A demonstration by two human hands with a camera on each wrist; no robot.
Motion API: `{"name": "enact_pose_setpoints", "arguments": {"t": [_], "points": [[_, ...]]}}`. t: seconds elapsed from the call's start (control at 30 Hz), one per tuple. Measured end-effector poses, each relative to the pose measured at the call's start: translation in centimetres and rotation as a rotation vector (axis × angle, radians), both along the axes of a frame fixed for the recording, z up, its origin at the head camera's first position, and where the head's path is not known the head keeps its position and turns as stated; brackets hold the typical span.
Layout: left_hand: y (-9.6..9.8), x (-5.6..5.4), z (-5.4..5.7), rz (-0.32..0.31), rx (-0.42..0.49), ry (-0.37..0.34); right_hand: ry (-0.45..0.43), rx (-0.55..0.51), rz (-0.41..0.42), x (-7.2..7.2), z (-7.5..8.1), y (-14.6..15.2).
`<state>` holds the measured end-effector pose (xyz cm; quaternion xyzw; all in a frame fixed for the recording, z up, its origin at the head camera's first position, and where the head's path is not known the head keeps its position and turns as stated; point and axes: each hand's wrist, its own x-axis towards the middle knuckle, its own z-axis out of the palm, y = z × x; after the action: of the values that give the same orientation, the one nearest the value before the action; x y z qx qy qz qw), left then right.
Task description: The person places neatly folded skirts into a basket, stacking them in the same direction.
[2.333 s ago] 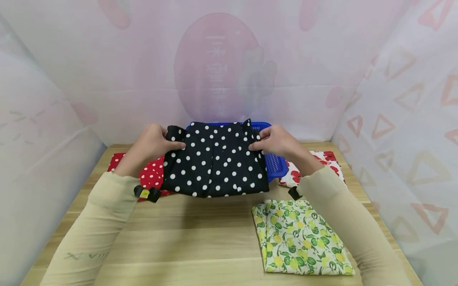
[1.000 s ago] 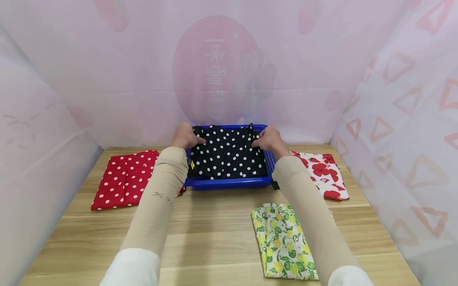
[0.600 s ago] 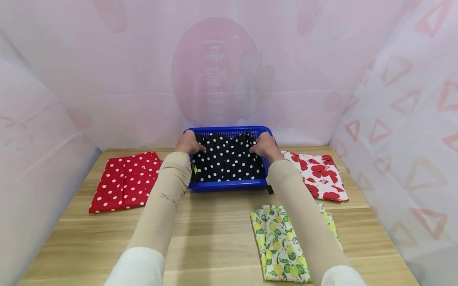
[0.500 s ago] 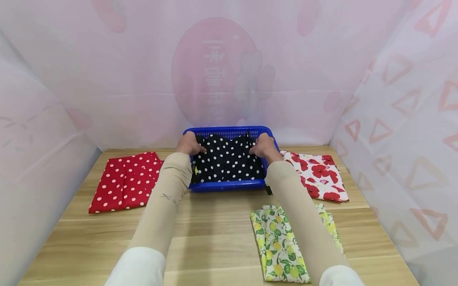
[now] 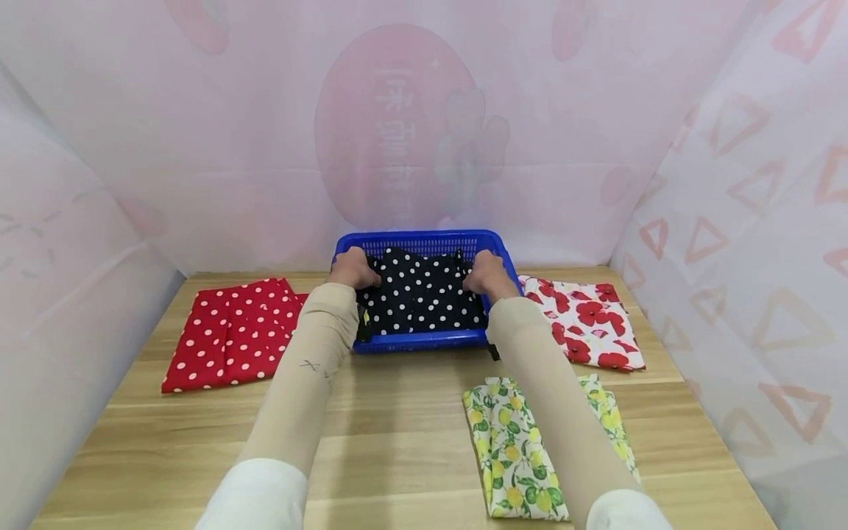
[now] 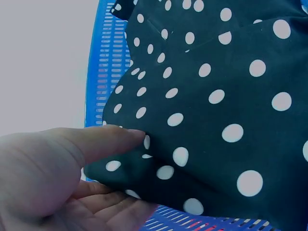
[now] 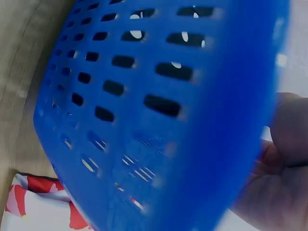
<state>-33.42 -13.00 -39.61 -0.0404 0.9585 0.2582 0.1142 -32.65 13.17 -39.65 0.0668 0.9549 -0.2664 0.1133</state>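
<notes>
A folded black cloth with white polka dots (image 5: pixel 424 294) lies down inside the blue plastic basket (image 5: pixel 420 340) at the back middle of the table. On its left edge is my left hand (image 5: pixel 353 269); the left wrist view shows the thumb on top and the fingers underneath, pinching the cloth (image 6: pixel 211 106). At the cloth's right edge my right hand (image 5: pixel 492 274) holds it, thumb inward, within the basket's right side. In the right wrist view the basket wall (image 7: pixel 130 96) hides the fingertips, and dark dotted fabric shows through its slots.
A folded red polka-dot cloth (image 5: pixel 232 335) lies left of the basket. To its right is a white cloth with red flowers (image 5: pixel 592 324). A lemon-print cloth (image 5: pixel 523 456) lies nearer, partly under my right forearm. Printed curtains (image 5: pixel 265 132) enclose the wooden table (image 5: pixel 371 442).
Both hands have carried the black polka-dot cloth away from me and lowered it into the basket. In the last half second the hands have sunk slightly, still at its two edges.
</notes>
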Motion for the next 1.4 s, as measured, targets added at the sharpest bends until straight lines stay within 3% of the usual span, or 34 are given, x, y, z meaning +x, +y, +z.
{"name": "enact_pose_setpoints", "arguments": {"t": [0.17, 0.4, 0.5, 0.57, 0.73, 0.87, 1.03, 1.2, 1.4], "points": [[-0.4, 0.4, 1.6, -0.055, -0.057, 0.036, -0.010, 0.046, 0.041, -0.3, 1.0, 0.6], [-1.8, 0.7, 4.0, -0.165, -0.124, 0.117, 0.063, 0.067, 0.147, 0.5, 3.5, 2.1], [-2.0, 1.3, 4.9, -0.228, -0.166, 0.138, 0.081, 0.005, 0.170, 2.1, 5.0, 3.5], [-2.0, 2.4, 5.7, -0.267, -0.179, 0.160, 0.112, -0.010, 0.201, 3.5, 5.9, 4.5], [-2.7, 4.7, 6.2, -0.335, -0.181, 0.215, 0.194, 0.007, 0.247, 7.4, 7.0, 7.2], [-3.8, 6.1, 4.9, -0.322, -0.172, 0.267, 0.231, 0.060, 0.271, 10.6, 7.0, 9.3], [-4.9, 7.4, 1.6, -0.298, -0.139, 0.346, 0.248, 0.111, 0.314, 14.1, 5.6, 12.0], [-5.2, 8.4, -1.4, -0.301, -0.157, 0.387, 0.255, 0.140, 0.354, 17.1, 3.0, 14.0], [-4.7, 9.2, -3.0, -0.296, -0.172, 0.341, 0.234, 0.193, 0.360, 19.9, -0.8, 15.4]]}}
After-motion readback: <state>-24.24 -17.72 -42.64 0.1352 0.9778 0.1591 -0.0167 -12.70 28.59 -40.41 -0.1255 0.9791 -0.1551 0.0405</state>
